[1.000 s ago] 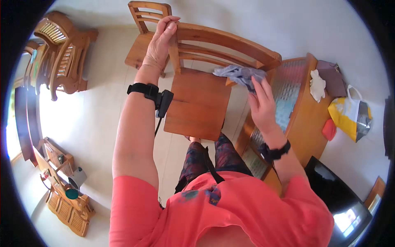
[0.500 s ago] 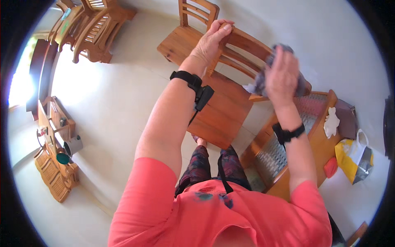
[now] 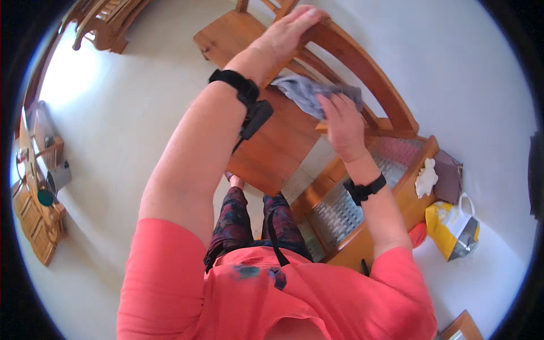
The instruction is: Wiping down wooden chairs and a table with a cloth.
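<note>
A wooden chair stands in front of me, with a reddish-brown seat [image 3: 283, 141] and a slatted backrest [image 3: 362, 54]. My left hand [image 3: 289, 34] is closed over the backrest's upper left corner. A crumpled grey cloth [image 3: 309, 93] lies against the lower slats, just above the seat. My right hand [image 3: 344, 127] grips this cloth at its right part, fingers pressed into it; the fingertips are partly lost in the folds. Both forearms wear black straps, the left one with a small black device.
A second wooden chair [image 3: 224, 37] is behind the first. To the right is a wooden cabinet with glass panes [image 3: 340, 212], holding a brown bag [image 3: 447, 175], a white figure-shaped item [image 3: 426, 178] and a yellow-and-white bag [image 3: 447, 229]. Slatted wooden furniture [image 3: 37, 221] stands far left.
My right hand has moved the cloth from the backrest's right end down and left to the lower slats. My left hand stays at the upper left corner. The whole view has shifted.
</note>
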The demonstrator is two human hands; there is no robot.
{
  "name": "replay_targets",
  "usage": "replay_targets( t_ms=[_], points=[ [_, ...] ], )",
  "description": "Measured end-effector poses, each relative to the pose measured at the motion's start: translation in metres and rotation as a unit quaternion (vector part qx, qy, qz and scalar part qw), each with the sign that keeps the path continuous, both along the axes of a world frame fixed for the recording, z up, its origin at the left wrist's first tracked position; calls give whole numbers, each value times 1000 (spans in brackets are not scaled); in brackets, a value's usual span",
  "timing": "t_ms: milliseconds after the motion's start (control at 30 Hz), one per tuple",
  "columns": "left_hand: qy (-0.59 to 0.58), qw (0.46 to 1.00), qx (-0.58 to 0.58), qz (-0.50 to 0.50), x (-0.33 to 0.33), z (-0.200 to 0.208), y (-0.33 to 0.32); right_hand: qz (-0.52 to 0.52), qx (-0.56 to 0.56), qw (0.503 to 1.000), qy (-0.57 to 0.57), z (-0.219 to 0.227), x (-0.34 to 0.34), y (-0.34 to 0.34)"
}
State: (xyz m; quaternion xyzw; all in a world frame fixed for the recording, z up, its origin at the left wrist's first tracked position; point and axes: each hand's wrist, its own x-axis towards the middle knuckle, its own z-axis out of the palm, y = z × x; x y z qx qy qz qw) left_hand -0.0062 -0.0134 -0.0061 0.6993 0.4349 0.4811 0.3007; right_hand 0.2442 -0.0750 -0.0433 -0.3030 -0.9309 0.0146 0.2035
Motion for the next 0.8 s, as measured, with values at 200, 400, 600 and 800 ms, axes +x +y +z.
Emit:
replay_targets(
  t_ms=[200, 400, 600, 800],
  points=[
    [6, 995, 102, -9, -2, -21, 11, -178, 30, 983, -21, -77, 28, -10],
    [-175, 976, -125, -28, 8, -10, 11, -245, 41, 968, -13, -71, -43, 8],
    [-160, 976, -148, 17, 6, -16, 15, -208, -1, 977, 47, -79, -111, 24],
    [147, 977, 95, 123, 8, -19, 8, -200, 40, 979, -34, -68, -63, 8]
  ],
)
